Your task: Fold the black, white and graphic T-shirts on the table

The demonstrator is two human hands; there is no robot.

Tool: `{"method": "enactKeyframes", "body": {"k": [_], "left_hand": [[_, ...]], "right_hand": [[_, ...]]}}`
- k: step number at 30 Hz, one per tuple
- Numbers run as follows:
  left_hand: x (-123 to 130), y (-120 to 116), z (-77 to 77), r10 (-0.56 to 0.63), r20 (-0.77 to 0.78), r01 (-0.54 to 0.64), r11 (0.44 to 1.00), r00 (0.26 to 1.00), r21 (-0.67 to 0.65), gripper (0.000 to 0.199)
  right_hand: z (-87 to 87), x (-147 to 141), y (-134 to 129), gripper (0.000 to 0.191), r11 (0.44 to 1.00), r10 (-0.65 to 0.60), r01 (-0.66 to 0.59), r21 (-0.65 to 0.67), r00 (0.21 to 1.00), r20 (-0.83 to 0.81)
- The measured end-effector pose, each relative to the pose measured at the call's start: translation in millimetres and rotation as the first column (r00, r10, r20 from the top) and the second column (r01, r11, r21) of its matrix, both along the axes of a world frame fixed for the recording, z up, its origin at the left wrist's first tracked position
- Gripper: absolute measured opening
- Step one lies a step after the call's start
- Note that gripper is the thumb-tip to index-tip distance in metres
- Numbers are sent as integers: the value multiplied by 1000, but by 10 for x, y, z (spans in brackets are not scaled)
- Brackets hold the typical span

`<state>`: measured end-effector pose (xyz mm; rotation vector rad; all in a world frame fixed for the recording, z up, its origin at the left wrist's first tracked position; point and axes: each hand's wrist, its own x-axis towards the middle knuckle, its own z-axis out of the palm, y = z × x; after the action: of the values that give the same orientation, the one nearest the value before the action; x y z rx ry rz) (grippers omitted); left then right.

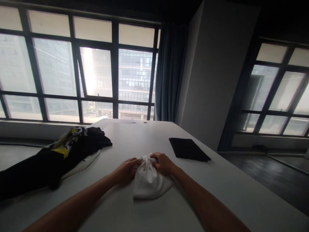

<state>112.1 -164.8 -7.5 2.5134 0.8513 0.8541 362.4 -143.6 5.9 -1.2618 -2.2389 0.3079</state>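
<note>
A white cloth (149, 185), gathered and bunched at its far end, lies on the white table (120, 214) in front of me. My left hand (127, 170) grips the bunched part from the left, its fingers curled into the fabric. From the right, my right hand (162, 162) pinches the same gathered end. Toward me the lower part of the cloth fans out in loose folds and rests on the tabletop. Some fingertips are hidden in the fabric. Whether it is a bag or a garment I cannot tell.
Black clothing (79, 151) with a yellow and white print lies heaped at the left. A folded black cloth (189, 149) sits to the right, near the table's edge. Thin papers (127, 121) lie at the far end. Beyond stand windows, a blue curtain (170, 71) and a pillar (212, 74).
</note>
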Motion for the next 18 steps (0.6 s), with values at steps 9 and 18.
{"method": "enactKeyframes", "body": {"k": [9, 18], "left_hand": [[-316, 234, 34, 278, -165, -315, 909, 946, -274, 54], [-378, 179, 259, 298, 51, -297, 955, 953, -28, 37]], "right_hand": [[163, 211, 41, 14, 940, -98, 162, 301, 971, -216], [132, 379, 127, 19, 918, -278, 313, 242, 946, -169]]}}
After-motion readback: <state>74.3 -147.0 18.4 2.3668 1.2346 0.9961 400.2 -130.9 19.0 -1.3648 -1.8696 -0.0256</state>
